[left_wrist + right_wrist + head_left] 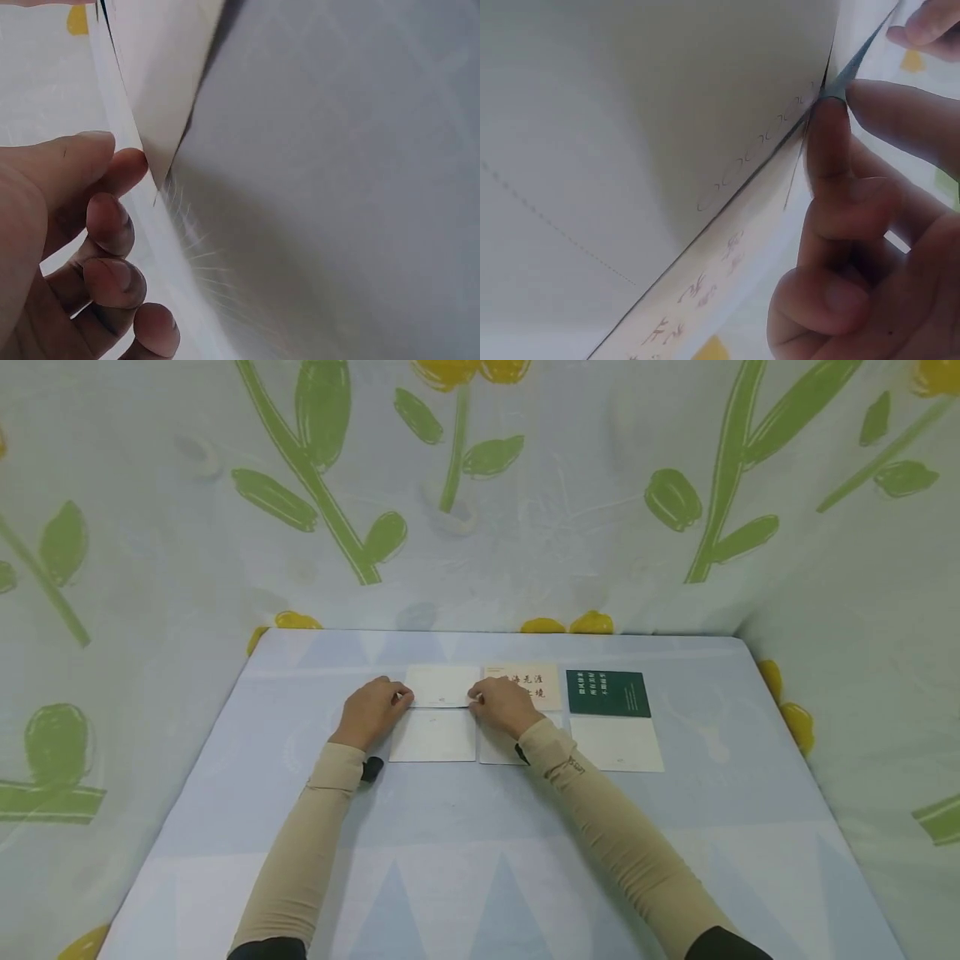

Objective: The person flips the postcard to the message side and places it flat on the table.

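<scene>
A blank white card (pixel 442 686) lies at the back left of the table, between both hands. My right hand (pixel 504 703) pinches its near right corner between thumb and index finger; the right wrist view shows the bluish pinched edge (pixel 845 84). At the left side, my left hand (pixel 374 708) has loosely bent fingers, the index fingertip (pixel 133 166) right at a card corner (pixel 160 161) and the thumb apart from it. Directly in front lies another white card (pixel 432 736). A cream card with dark characters (pixel 540 681) is partly hidden behind the right hand.
On the right, a dark green card with white writing (pixel 608 693) adjoins a white card (pixel 617 744). Another white card (pixel 497 748) shows beneath the right wrist. The pale patterned tabletop (pixel 442 860) meets a leaf-printed cloth backdrop (pixel 555 560) at its far edge.
</scene>
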Available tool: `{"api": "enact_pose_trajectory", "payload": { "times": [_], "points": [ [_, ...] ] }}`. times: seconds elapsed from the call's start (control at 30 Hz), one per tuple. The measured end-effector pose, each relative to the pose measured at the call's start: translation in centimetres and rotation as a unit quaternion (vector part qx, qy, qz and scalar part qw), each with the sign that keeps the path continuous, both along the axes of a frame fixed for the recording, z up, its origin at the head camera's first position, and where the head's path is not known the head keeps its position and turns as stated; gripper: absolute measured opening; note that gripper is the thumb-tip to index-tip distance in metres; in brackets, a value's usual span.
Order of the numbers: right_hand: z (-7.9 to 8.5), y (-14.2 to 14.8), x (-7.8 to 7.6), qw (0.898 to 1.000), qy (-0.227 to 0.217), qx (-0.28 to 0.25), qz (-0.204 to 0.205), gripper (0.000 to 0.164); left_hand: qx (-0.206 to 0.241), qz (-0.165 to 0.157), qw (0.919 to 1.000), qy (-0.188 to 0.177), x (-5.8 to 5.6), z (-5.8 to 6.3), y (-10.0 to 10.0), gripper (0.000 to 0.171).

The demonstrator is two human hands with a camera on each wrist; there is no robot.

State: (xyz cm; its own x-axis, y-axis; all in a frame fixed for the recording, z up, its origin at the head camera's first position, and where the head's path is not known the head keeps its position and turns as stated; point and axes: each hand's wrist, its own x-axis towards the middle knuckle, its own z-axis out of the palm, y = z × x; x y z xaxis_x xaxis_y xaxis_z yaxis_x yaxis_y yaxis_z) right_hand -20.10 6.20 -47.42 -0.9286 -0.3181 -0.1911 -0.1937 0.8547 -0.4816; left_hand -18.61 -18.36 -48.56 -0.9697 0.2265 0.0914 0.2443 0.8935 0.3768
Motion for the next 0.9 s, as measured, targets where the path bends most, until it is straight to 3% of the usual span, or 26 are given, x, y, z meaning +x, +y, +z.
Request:
{"api": "enact_pose_trajectory", "payload": {
  "times": [0.53, 0.9],
  "points": [
    [0.4, 0.0, 0.1, 1.000, 0.010, 0.004, 0.014, 0.031, -0.019, 0.015, 0.9997, 0.004, 0.0, 0.1, 0.3, 0.023],
    [0.0, 1.1, 0.9, 0.999, 0.018, -0.044, -0.003, 0.034, 0.001, 0.027, 0.9993, 0.024, 0.8, 0.1, 0.0, 0.024]
  ]
}}
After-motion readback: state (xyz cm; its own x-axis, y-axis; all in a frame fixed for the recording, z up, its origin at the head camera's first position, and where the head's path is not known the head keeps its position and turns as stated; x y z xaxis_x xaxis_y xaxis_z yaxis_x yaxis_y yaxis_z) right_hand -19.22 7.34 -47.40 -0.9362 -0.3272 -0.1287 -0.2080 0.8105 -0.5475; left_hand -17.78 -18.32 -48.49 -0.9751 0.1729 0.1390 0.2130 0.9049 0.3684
